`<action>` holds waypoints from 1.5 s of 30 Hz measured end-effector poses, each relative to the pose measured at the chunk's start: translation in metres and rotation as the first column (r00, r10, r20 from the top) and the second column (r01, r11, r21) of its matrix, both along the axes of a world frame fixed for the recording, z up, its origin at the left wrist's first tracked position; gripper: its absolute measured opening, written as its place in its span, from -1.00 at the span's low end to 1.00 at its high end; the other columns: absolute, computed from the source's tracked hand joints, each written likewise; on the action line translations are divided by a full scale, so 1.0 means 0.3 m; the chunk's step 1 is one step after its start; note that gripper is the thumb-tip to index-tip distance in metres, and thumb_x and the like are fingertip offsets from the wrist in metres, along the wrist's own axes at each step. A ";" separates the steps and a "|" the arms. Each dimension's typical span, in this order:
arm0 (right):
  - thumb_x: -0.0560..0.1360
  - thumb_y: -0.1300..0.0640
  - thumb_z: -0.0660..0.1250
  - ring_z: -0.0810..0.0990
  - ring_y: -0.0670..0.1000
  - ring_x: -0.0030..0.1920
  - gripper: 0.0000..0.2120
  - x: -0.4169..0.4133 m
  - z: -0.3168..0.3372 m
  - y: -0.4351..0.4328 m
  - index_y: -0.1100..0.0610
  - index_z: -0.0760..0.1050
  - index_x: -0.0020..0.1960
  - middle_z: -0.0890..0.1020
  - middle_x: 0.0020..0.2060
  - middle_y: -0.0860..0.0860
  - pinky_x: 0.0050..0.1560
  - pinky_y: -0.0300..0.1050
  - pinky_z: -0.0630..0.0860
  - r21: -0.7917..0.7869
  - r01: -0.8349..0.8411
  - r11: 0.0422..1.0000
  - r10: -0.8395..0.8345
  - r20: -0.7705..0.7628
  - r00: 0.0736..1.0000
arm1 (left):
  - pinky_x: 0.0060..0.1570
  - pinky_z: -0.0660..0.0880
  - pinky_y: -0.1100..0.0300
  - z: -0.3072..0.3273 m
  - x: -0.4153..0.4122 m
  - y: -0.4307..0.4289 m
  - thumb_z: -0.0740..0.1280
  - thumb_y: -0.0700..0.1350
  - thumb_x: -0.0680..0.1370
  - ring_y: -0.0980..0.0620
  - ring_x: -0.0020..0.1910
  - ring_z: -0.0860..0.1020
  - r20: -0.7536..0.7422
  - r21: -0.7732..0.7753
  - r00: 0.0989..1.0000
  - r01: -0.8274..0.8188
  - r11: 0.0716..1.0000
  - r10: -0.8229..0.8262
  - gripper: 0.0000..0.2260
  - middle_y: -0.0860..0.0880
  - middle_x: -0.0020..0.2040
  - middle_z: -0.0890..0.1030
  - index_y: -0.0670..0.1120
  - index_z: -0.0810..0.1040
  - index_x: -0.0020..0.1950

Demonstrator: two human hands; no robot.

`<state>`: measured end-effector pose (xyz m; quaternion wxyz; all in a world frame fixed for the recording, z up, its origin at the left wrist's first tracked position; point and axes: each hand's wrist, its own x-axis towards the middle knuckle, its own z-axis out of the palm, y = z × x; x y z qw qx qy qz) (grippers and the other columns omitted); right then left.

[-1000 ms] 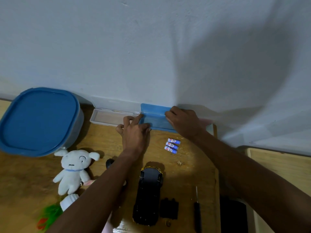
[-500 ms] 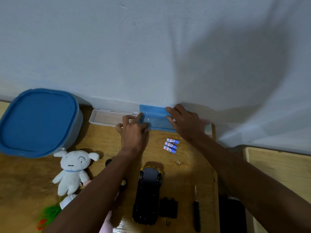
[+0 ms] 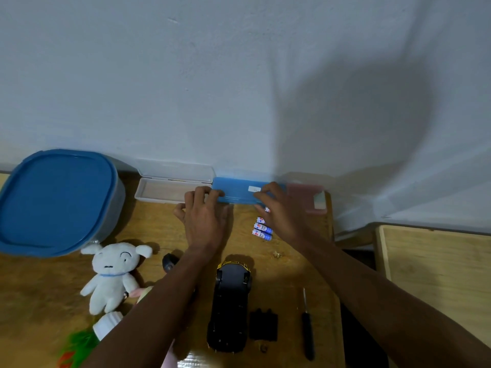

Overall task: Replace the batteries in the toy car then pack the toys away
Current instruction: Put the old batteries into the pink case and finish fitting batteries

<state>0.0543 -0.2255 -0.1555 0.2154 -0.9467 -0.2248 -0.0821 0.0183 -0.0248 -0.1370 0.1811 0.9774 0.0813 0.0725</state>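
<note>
Wooden table [image 3: 47,282], landmark. Behind it: pale wall [image 3: 212,75]. Right of it, apart: second wooden surface [image 3: 435,264]. On its far right corner against the wall: pink case [image 3: 305,197].

Wooden table [image 3: 292,272], toy car [image 3: 230,306], batteries [image 3: 261,227], screwdriver [image 3: 307,328], plush dog [image 3: 113,274], blue case [image 3: 239,191]

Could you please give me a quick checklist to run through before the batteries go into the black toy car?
1. Both hands on the flat blue plastic case: ok, left hand and right hand touch it.
2. Blue case lid open: cannot tell.
3. Blue-and-white batteries on the wooden table: ok, three lie together; a fourth is mostly hidden.
4. Black toy car belly-up: ok.
5. Black compartment cover removed: ok, beside the car.
6. Black-handled screwdriver nearby: ok.
</note>
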 end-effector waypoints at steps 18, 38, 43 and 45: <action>0.44 0.04 0.49 0.62 -0.04 0.06 -0.75 -0.005 0.069 -0.161 0.07 0.67 0.10 0.64 0.09 -0.03 -0.02 -0.19 0.53 0.044 0.237 0.971 -0.225 -0.177 0.958 | 0.01 0.25 0.01 0.025 0.054 -0.222 0.42 0.11 0.47 -0.07 0.12 0.47 -0.001 0.009 0.978 0.210 0.978 -0.210 -0.77 0.03 0.06 0.68 0.03 0.71 0.03; 0.29 -0.01 0.18 0.61 0.21 -0.36 -0.69 0.034 0.112 -0.343 0.15 0.62 -0.22 0.65 -0.30 0.10 -0.33 -0.05 0.56 -0.227 -0.061 0.972 0.004 -0.243 0.970 | -0.31 0.52 0.07 -0.020 0.085 -0.480 0.35 -0.01 0.48 -0.15 -0.34 0.58 -0.166 -0.050 0.968 0.181 0.982 -0.187 -0.71 -0.08 -0.31 0.59 -0.02 0.33 0.11; 0.35 0.08 0.34 0.65 0.10 -0.25 -0.82 0.091 0.151 -0.392 0.10 0.68 -0.15 0.70 -0.24 0.04 -0.24 -0.07 0.58 0.000 0.040 0.999 -0.040 -0.114 0.993 | -0.09 0.47 0.03 -0.034 0.081 -0.464 0.32 0.05 0.53 -0.07 -0.30 0.57 -0.174 0.001 0.956 0.241 0.971 -0.237 -0.79 -0.01 -0.29 0.63 0.04 0.42 0.12; 0.46 0.18 0.35 0.62 0.07 -0.23 -0.92 0.095 0.149 -0.398 0.14 0.62 -0.16 0.66 -0.16 0.06 -0.31 -0.04 0.57 0.005 0.098 0.995 -0.098 0.089 0.991 | -0.02 0.45 0.02 -0.034 0.076 -0.453 0.32 0.08 0.53 -0.06 -0.23 0.59 -0.192 0.065 0.944 0.284 0.957 -0.267 -0.84 -0.01 -0.27 0.64 0.03 0.55 0.03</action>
